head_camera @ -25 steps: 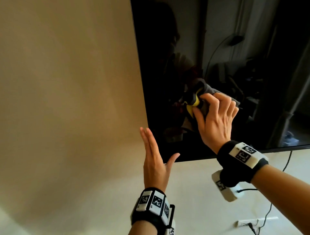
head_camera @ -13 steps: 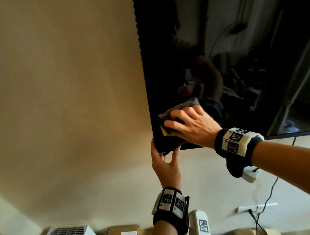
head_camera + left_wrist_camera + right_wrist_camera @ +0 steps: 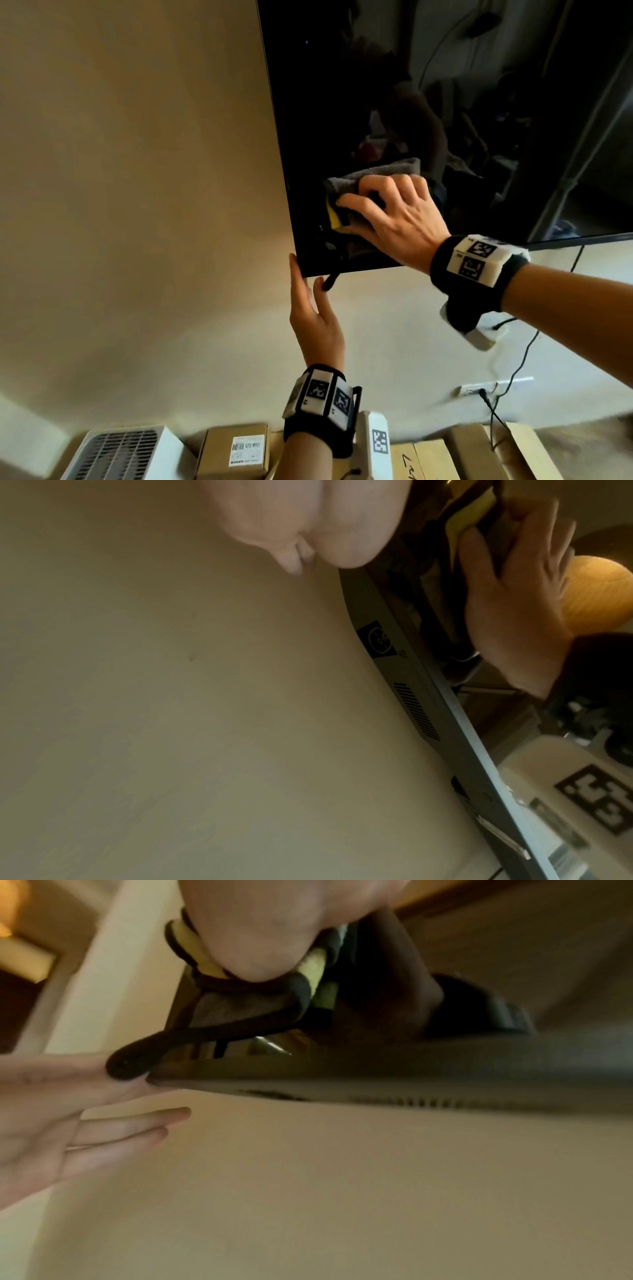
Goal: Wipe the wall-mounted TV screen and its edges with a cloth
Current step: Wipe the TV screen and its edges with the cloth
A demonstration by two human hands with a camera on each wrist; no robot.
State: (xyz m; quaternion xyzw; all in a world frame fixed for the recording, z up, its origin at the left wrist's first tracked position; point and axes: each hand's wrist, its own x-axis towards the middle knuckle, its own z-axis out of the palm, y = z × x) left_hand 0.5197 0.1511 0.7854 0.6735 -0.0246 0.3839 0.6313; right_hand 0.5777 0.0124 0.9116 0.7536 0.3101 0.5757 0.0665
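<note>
At upper right of the head view: wall-mounted TV, dark glossy screen facing out from the beige wall, long axis running left to right across the frame, lower edge tilted slightly upward toward the right, left edge slanting down to the lower left corner near frame centre. Against the screen just above that corner: cloth, grey with a yellow face and dark trim, bunched and folded, long axis roughly horizontal, a dark corner hanging down past the bottom edge of the TV. Over the cloth: right hand, fingers curled round the folded cloth and pressing it flat to the glass, wrist extending toward the right of the frame. Below the corner: left hand, held upright with fingers straight and close together, fingertips touching the corner of the TV frame, nothing gripped. Right wrist view: cloth under the palm, dark trim end meeting the left hand at the TV corner. Left wrist view: underside of the TV running diagonally from upper centre to lower right, vent slots visible, right hand on the cloth above it. Along the bottom of the head view: cardboard boxes, a white grilled appliance, a power cable trailing down the wall.
</note>
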